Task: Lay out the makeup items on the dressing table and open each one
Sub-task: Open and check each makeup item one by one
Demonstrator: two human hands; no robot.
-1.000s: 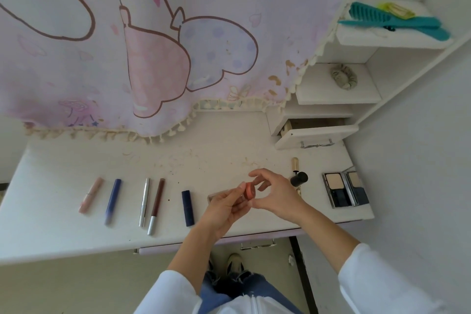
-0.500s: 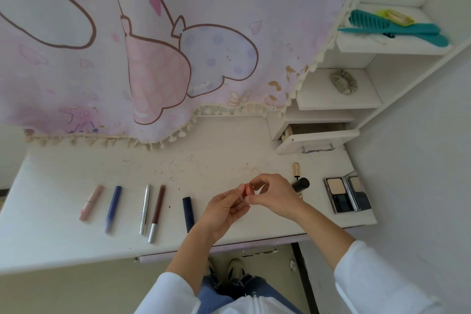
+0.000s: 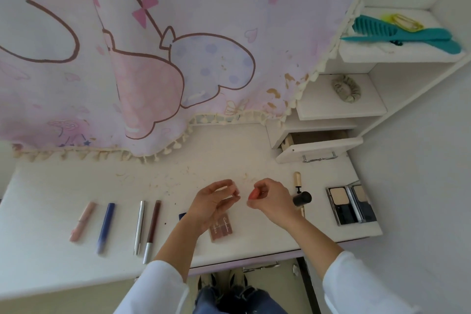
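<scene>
Above the white dressing table, my left hand pinches a small pale pink cap. My right hand grips a small coral-red makeup piece, a short gap away from the cap. A brown palette lies on the table under my left hand. In a row to the left lie a pink tube, a blue tube, a silver pen, a brown pencil and a dark blue tube, mostly hidden by my wrist.
An open powder compact lies at the table's right end, with a black-capped brush and gold tube beside it. A small drawer stands open at the back right. Shelves above hold a scrunchie and teal combs. A pink curtain hangs behind.
My hands have pulled apart: the pink cap has come off with the left hand and the red piece stays in the right. The brown palette now shows on the table.
</scene>
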